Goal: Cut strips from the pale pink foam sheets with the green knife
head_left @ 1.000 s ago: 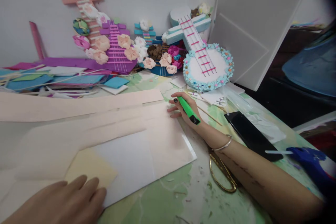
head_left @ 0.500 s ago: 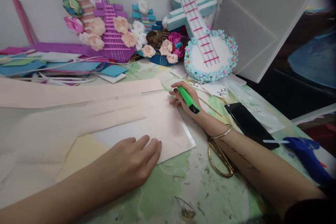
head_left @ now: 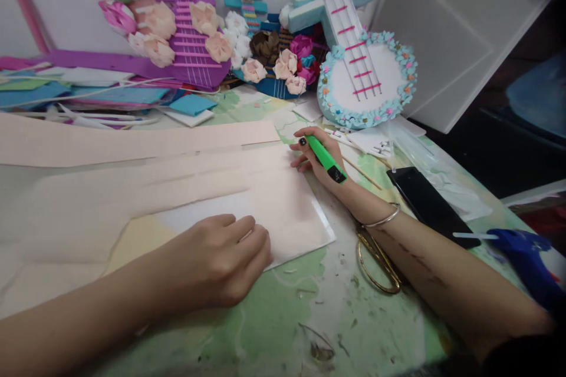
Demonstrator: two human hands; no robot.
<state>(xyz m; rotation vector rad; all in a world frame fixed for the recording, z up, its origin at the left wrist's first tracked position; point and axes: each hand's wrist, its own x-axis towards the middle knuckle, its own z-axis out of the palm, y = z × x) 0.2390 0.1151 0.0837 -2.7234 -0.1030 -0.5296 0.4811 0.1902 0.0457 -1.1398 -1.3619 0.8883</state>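
My right hand [head_left: 322, 156] is closed around a green utility knife [head_left: 325, 158] with a dark end, at the far right corner of a pale pink sheet [head_left: 283, 203]. Its blade cannot be seen. Over the sheet's near edge rests my left hand [head_left: 234, 259], fingers curled and close together, their tips and the thumb hidden. A white edge of backing shows along the sheet's right side. Beside it lies a long pale pink strip [head_left: 190, 142]. Gold-handled scissors [head_left: 378, 262] are partly covered by my right forearm.
Decorated guitar shapes, one purple [head_left: 190, 29] and one light blue and white [head_left: 362, 79], lean at the back. A black phone [head_left: 428, 203] and a blue glue gun [head_left: 522, 262] lie on the right. Coloured foam scraps [head_left: 101, 94] are piled at the back left.
The view has tipped down slightly and shifted left. The fingers of my left hand are curled further under. My right hand keeps hold of the knife at the same corner.
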